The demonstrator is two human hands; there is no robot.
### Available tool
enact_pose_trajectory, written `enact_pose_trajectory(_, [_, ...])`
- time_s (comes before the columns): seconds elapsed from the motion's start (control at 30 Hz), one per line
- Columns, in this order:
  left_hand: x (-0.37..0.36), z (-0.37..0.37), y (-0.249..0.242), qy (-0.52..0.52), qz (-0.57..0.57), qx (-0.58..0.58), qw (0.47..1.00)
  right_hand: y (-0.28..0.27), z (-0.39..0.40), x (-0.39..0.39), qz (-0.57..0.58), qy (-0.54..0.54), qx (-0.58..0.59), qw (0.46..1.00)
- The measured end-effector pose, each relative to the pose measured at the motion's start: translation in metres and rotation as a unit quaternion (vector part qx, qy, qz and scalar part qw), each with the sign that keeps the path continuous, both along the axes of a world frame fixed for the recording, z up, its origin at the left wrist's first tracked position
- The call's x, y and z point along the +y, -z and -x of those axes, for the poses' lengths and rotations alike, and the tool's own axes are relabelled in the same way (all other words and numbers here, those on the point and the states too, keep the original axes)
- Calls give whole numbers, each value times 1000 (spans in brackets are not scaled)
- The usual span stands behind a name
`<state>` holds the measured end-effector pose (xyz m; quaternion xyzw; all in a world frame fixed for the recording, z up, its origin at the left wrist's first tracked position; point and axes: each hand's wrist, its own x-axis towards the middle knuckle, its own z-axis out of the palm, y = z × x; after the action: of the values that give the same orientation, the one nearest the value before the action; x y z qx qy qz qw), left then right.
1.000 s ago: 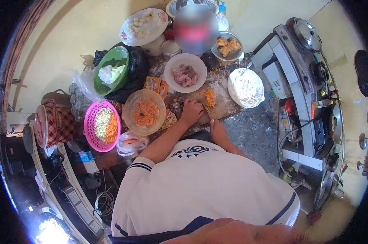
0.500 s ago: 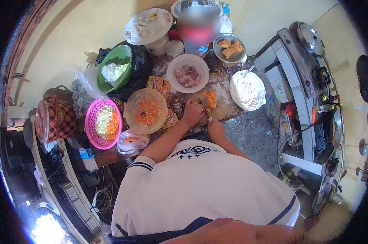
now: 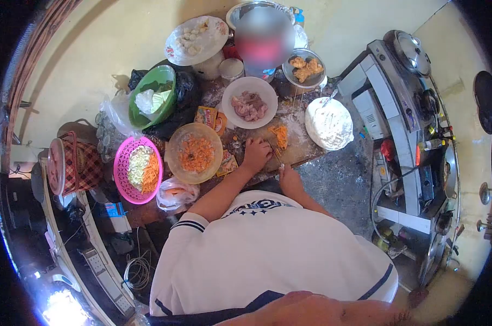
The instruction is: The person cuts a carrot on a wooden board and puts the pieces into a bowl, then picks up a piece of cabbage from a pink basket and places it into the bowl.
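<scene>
My right hand (image 3: pixel 288 178) is closed round the handle of a knife (image 3: pixel 277 156), whose blade points away from me over the wooden cutting board (image 3: pixel 297 155). Just left of the blade, my left hand (image 3: pixel 257 153) presses down on the board with its fingers curled; whatever lies under them is hidden. Cut orange carrot strips (image 3: pixel 279 137) lie in a small heap beyond the knife. Behind them stands a white bowl of raw meat pieces (image 3: pixel 250 106). To the right is a white tub of flour (image 3: pixel 328 124) with a spoon in it.
Left of my forearm are a bowl of diced carrot (image 3: pixel 195 152), a pink basket (image 3: pixel 127 187) of shredded vegetables, and a plastic bag (image 3: pixel 178 195). Farther back sit a green basin (image 3: pixel 169 81), a plate of whitish pieces (image 3: pixel 221 35) and a bowl of fried food (image 3: pixel 307 68). A stove (image 3: pixel 390 73) stands right.
The view has shifted slightly. Both hands stay at the board, with the knife still in the right hand and the left beside the blade.
</scene>
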<state>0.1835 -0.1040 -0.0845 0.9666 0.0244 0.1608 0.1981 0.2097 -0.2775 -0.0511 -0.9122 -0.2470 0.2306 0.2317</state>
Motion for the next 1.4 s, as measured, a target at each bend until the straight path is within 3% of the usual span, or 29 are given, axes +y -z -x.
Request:
enact_pose_trajectory(0.43, [0,2,1,5,24,14,1000,8,0,1,42,4,-1,999])
enact_pose_trajectory(0.63, [0,3,-2,13,30,16,999,16,-2,0,-27,-17,-42,999])
enact_pose_trajectory(0.9, [0,2,3,6,-5,8,1000,11,1,4,16,3,-27,1000])
enact_pose_trajectory(1.07, [-1,3,-5,7,23,71,997,28,-2,6,20,-6,-31,999])
enact_pose_trajectory(1.2, [7,5,-8,12,1,0,1000,19,0,4,71,-8,-22,997])
enact_pose_trajectory(1.3, [19,12,-11,33,104,15,994,8,-2,2,86,-28,-38,995])
enact_pose_trajectory(1.37, [24,23,-32,-89,158,-30,983,11,-9,0,66,-15,-53,996])
enact_pose_trajectory(1.4, [28,26,-33,-90,157,-30,983,5,-10,1,48,1,-67,997])
